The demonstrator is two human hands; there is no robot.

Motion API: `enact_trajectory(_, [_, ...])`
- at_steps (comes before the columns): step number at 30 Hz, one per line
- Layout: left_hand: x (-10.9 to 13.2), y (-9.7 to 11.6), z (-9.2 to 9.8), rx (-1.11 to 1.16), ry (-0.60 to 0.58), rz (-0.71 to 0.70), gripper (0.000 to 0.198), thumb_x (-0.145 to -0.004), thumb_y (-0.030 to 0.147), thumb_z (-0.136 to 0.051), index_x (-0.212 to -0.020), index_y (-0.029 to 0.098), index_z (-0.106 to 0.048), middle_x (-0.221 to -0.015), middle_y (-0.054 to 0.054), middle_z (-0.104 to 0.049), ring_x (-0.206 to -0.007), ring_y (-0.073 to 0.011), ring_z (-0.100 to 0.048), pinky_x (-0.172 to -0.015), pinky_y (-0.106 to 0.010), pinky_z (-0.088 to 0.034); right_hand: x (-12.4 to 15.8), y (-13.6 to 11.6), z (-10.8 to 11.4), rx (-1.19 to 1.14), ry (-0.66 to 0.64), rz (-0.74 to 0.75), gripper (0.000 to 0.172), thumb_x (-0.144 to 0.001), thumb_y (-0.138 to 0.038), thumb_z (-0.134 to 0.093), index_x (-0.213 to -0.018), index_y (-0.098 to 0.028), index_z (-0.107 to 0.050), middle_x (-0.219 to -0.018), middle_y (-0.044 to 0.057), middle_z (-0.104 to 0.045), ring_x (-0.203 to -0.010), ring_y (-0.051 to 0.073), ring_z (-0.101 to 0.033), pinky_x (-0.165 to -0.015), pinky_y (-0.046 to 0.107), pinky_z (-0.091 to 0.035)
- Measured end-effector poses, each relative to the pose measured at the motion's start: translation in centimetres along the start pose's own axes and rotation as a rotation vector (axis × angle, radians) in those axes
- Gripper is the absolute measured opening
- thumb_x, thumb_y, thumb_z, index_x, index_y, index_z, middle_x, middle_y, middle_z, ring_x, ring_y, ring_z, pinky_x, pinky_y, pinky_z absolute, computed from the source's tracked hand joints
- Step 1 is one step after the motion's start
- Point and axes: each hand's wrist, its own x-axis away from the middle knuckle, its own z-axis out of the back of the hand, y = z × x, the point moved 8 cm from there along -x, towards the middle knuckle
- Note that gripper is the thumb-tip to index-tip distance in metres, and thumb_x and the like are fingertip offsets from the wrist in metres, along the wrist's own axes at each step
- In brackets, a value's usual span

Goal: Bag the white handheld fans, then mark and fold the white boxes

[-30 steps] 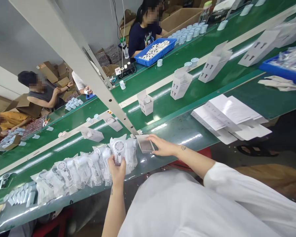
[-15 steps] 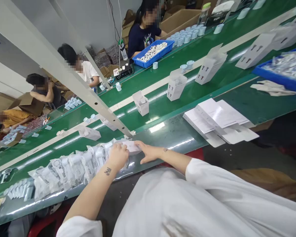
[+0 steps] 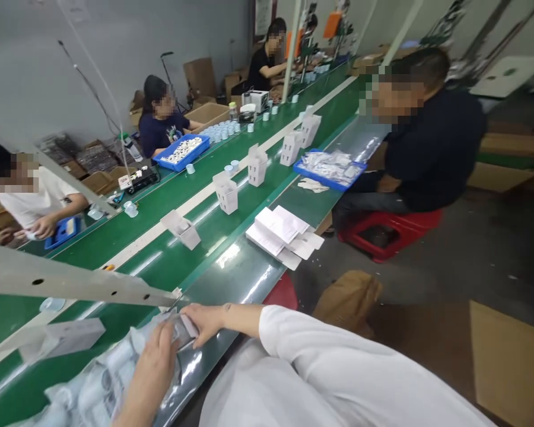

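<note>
Both hands meet at a small box beside the bags

The right hand (image 3: pixel 203 323) grips a small white box (image 3: pixel 188 327) at its near end, thumb on one side and fingers on the other. The left hand (image 3: pixel 153 356) is at the box's opposite end, fingers bent; whether it holds something there cannot be told, since its own back hides the palm. The box is low over the worktop (image 3: pixel 216 296), just beside the foot of a white pole (image 3: pixel 80 279).

Under and beyond the left forearm lie clear bags (image 3: pixel 86 391) with pale blue parts inside, blurred at the lower edge of the view. Further along the worktop are a stack of white flat boxes (image 3: pixel 278 228), a pair of pale gloves (image 3: pixel 312 185) and a blue tray (image 3: pixel 324 182) full of packets. A person in a dark shirt (image 3: pixel 436 142) sits near that tray on a red stool (image 3: pixel 385 234).

Open white cartons (image 3: pixel 226 196) stand spaced out along the green belt (image 3: pixel 206 224). Across it, a person in navy (image 3: pixel 160 135) works near rows of pale blue cups (image 3: pixel 221 130), and a person in white (image 3: pixel 48 201) holds a small pale piece.
</note>
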Motion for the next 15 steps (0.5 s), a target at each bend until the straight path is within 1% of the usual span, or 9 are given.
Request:
enact_trajectory(3, [1.1,0.3,-2.3,0.071,-0.083,-0.049,0.051,-0.080,0.013,-0.042,-0.123,0.038,-0.055,-0.108,-0.008,-0.071,-0.096,-0.0278,-0.069,-0.077,-0.044,-0.056,0.2,0.5,-0.6,-0.012,-0.014,-0.011,0.093,-0.048,-0.041,-0.084,-0.129,-0.038,-0.037,-0.139,-0.004,-0.049,-0.126,0.030,-0.049,-0.105,0.040,-0.041])
enact_trajectory(6, [1.6,0.6,-3.2,-0.073,-0.092,-0.086,0.039,-0.078,0.020,-0.049,-0.111,0.035,-0.063,-0.110,-0.009,-0.071,-0.108,-0.0346,-0.064,-0.089,-0.055,-0.050,0.2,-0.3,-0.5,-0.036,-0.056,0.000,0.099,-0.049,-0.035,-0.088,-0.133,-0.026,-0.037,-0.135,0.009,-0.053,-0.122,0.033,-0.053,-0.100,0.042,-0.046])
enact_trajectory(8, [1.6,0.6,-3.5,-0.174,-0.072,-0.062,0.033,-0.077,0.025,-0.054,-0.107,0.033,-0.063,-0.114,-0.010,-0.068,-0.108,-0.0373,-0.063,-0.086,-0.058,-0.050,0.8,-1.3,0.5,-0.033,-0.063,0.021,0.098,-0.050,-0.031,-0.089,-0.133,-0.021,-0.038,-0.131,0.013,-0.055,-0.117,0.030,-0.057,-0.095,0.039,-0.049])
enact_trajectory(10, [1.6,1.0,-3.9,-0.243,-0.043,-0.061,0.026,-0.078,0.023,-0.053,-0.098,0.032,-0.065,-0.111,-0.010,-0.067,-0.096,-0.0342,-0.066,-0.074,-0.051,-0.055,2.8,-1.5,3.6,0.040,0.096,-0.093,0.085,-0.058,-0.030,-0.087,-0.131,-0.022,-0.043,-0.122,0.008,-0.061,-0.105,0.022,-0.063,-0.086,0.032,-0.053])
enact_trajectory(11, [1.6,1.4,-4.1,-0.270,-0.030,-0.077,0.022,-0.078,0.020,-0.051,-0.092,0.030,-0.065,-0.106,-0.011,-0.067,-0.088,-0.0314,-0.066,-0.068,-0.046,-0.056,4.6,-1.3,6.1,0.103,0.242,-0.210,0.072,-0.067,-0.030,-0.082,-0.128,-0.022,-0.046,-0.115,0.005,-0.064,-0.097,0.018,-0.065,-0.080,0.028,-0.054])
enact_trajectory(12, [1.7,1.8,-4.3,-0.293,-0.018,-0.098,0.021,-0.078,0.017,-0.050,-0.085,0.029,-0.065,-0.101,-0.011,-0.067,-0.080,-0.0288,-0.066,-0.063,-0.042,-0.056,7.4,-0.7,9.2,0.201,0.447,-0.412,0.055,-0.076,-0.033,-0.076,-0.124,-0.024,-0.051,-0.105,0.001,-0.066,-0.087,0.015,-0.065,-0.074,0.025,-0.054])
enact_trajectory(13, [1.8,2.2,-4.2,-0.312,-0.017,-0.117,0.021,-0.078,0.014,-0.049,-0.080,0.028,-0.065,-0.097,-0.011,-0.066,-0.075,-0.0269,-0.064,-0.059,-0.039,-0.055,9.7,-1.1,11.4,0.239,0.513,-0.465,0.038,-0.088,-0.035,-0.063,-0.122,-0.020,-0.053,-0.104,0.003,-0.066,-0.086,0.015,-0.065,-0.072,0.026,-0.055])
enact_trajectory(14, [2.0,2.7,-3.9,-0.324,-0.026,-0.128,0.023,-0.076,0.010,-0.050,-0.079,0.027,-0.064,-0.096,-0.010,-0.066,-0.073,-0.0257,-0.063,-0.057,-0.038,-0.055,12.2,-1.6,13.7,0.291,0.591,-0.533,0.030,-0.094,-0.036,-0.055,-0.119,-0.018,-0.056,-0.102,0.003,-0.065,-0.084,0.015,-0.064,-0.071,0.027,-0.055])
enact_trajectory(15, [2.2,3.1,-3.1,-0.325,-0.035,-0.124,0.024,-0.075,0.007,-0.050,-0.079,0.026,-0.064,-0.096,-0.010,-0.065,-0.075,-0.0248,-0.063,-0.058,-0.036,-0.055,14.3,-2.4,15.7,0.325,0.623,-0.547,0.028,-0.097,-0.036,-0.049,-0.116,-0.017,-0.058,-0.104,0.004,-0.064,-0.085,0.016,-0.063,-0.072,0.029,-0.055])
